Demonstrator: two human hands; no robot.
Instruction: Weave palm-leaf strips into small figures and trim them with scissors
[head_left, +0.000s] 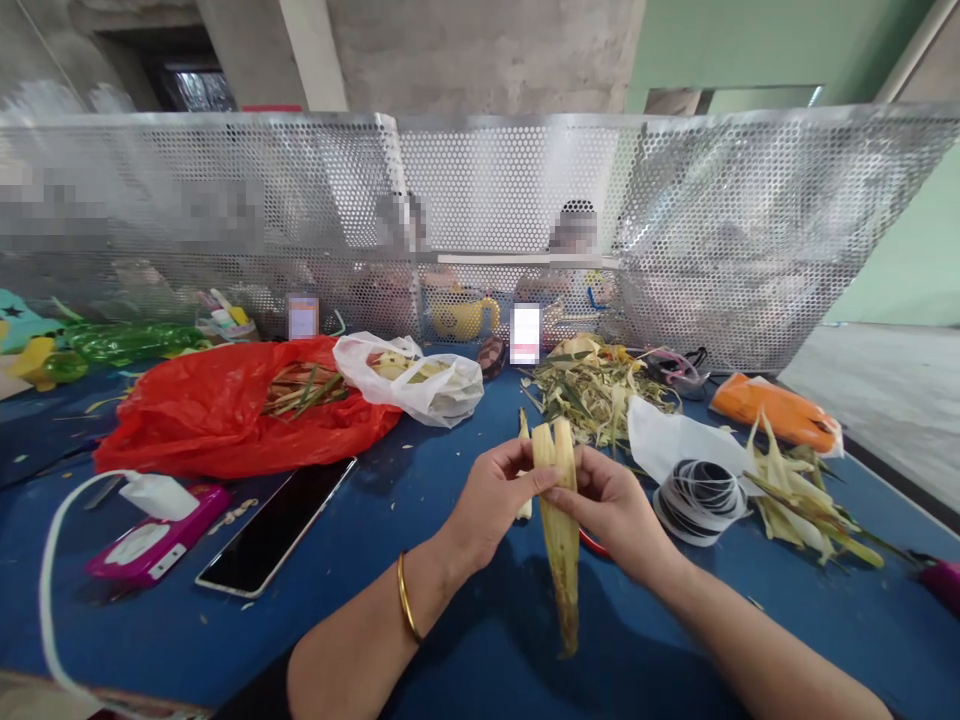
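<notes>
Between my hands hangs a long pale yellow-green corn husk (561, 560), its narrow brownish end pointing down. The upper edge is split into two parts. My left hand (506, 490) pinches it from the left, thumb across the front. From the other side my right hand (604, 495) grips it close to the split. Behind my left fingers a second pale husk piece (524, 508) shows in part. A bit of something red (592, 543) peeks out under my right hand; most of it is hidden. Just right of that stands a spool of thin dark cord (699, 500).
A heap of husk scraps (592, 390) lies ahead. Left are a red plastic bag (202, 410), a white bag (450, 395), a phone (277, 530) and a magenta power bank (161, 540). Husks (795, 490) and an orange packet (776, 412) lie right. A perforated metal screen (517, 165) stands behind.
</notes>
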